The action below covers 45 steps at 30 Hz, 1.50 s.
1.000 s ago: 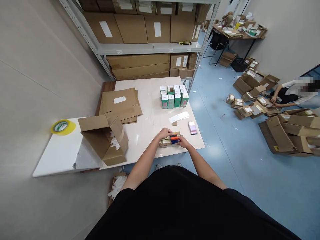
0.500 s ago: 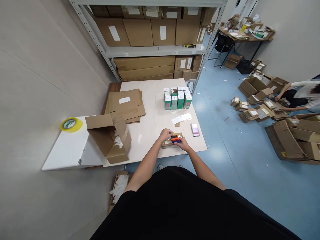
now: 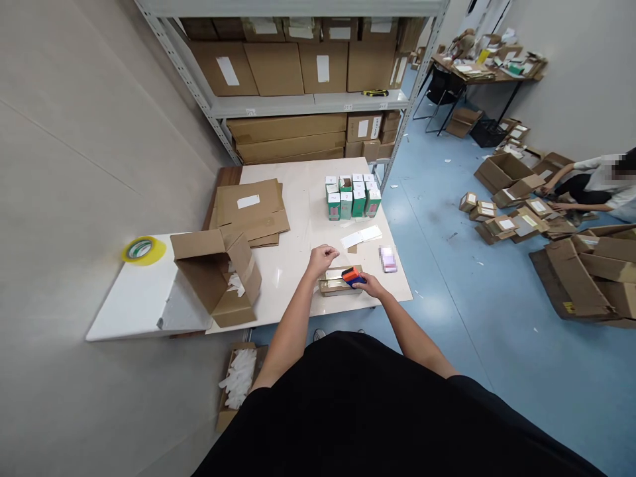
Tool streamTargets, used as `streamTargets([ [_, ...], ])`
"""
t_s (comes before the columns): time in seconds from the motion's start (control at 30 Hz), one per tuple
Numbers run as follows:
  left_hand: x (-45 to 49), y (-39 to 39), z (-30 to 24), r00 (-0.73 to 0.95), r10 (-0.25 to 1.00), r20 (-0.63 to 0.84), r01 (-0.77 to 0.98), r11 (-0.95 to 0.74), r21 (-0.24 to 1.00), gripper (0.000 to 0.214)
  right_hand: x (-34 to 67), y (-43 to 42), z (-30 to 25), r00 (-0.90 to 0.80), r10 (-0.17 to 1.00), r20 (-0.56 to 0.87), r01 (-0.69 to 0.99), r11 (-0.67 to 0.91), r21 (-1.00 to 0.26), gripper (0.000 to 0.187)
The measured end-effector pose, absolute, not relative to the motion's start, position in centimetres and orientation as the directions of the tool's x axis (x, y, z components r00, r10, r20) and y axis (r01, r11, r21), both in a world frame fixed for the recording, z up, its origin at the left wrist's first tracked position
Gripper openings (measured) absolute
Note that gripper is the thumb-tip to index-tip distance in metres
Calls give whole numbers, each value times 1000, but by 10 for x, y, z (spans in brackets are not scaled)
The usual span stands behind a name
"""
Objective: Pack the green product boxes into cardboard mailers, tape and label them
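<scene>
My right hand is closed around a small blue, orange and black hand tool, tilted over the right end of a narrow brown cardboard box. Glossy strips show on the box's upper face; the box lies near the table's front edge. Just above the box's left end, my left hand is raised with fingertips pinched together. Whatever sits in that pinch, if anything, is too small to see. A white paper slip lies beyond the hands, and a stack of pale purple packets is to the right.
Several green-and-white boxes stand farther back on the table. Flattened cardboard and an open carton are on the left, with a yellow tape roll beyond. Shelving rises behind. A person sits among floor cartons.
My left hand has come away from the hand tool, up and to the left. The tool has tilted and moved slightly right in my right hand, uncovering more of the narrow box.
</scene>
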<state>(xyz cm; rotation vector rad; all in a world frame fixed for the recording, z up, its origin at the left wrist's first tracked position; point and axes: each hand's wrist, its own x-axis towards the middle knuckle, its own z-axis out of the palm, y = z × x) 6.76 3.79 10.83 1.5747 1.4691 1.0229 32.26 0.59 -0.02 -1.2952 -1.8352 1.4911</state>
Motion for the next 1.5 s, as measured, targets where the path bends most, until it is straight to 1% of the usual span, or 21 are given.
streamTargets([
  [0.1, 65, 47, 122, 58, 993, 105, 422, -119, 899, 13, 322, 4, 0, -449, 868, -214, 383, -30, -923, 45],
  [0.17, 66, 49, 126, 18, 993, 119, 415, -116, 902, 12, 319, 5, 4, -460, 865, -202, 374, -17, -927, 50],
  [0.27, 67, 46, 124, -85, 992, 96, 396, -55, 917, 11, 318, 8, 10, -441, 881, -169, 377, 11, -926, 55],
  [0.43, 61, 32, 107, -320, 947, 16, 358, 105, 928, 7, 323, 6, 15, -268, 951, -157, 438, -25, -899, 55],
  [0.5, 59, 25, 97, -410, 911, -36, 317, 180, 931, 8, 323, 8, 16, -244, 956, -164, 464, -33, -885, 57],
  [0.67, 45, 8, 67, -547, 825, -138, 239, 313, 919, 14, 326, 25, 24, -347, 917, -195, 517, 13, -856, 55],
  [0.77, 29, -4, 49, -622, 763, -177, 229, 393, 890, 22, 337, 42, 31, -390, 890, -236, 632, 72, -771, 53],
  [0.9, 17, -17, 26, -638, 737, -224, 196, 437, 878, 29, 347, 59, 34, -421, 855, -302, 736, 128, -665, 55],
  [1.07, 19, -32, -2, -669, 692, -270, 139, 473, 870, 35, 334, 67, 36, -445, 840, -310, 802, 219, -556, 54],
  [1.17, 20, -40, -17, -680, 643, -352, 58, 526, 849, 34, 325, 67, 37, -443, 837, -321, 828, 244, -504, 54],
  [1.3, 23, -44, -34, -683, 555, -474, -36, 623, 782, 31, 319, 68, 37, -435, 835, -335, 838, 239, -491, 55],
  [1.5, 28, -42, -52, -637, 551, -539, -40, 675, 736, 31, 315, 71, 36, -423, 835, -352, 848, 228, -479, 58],
])
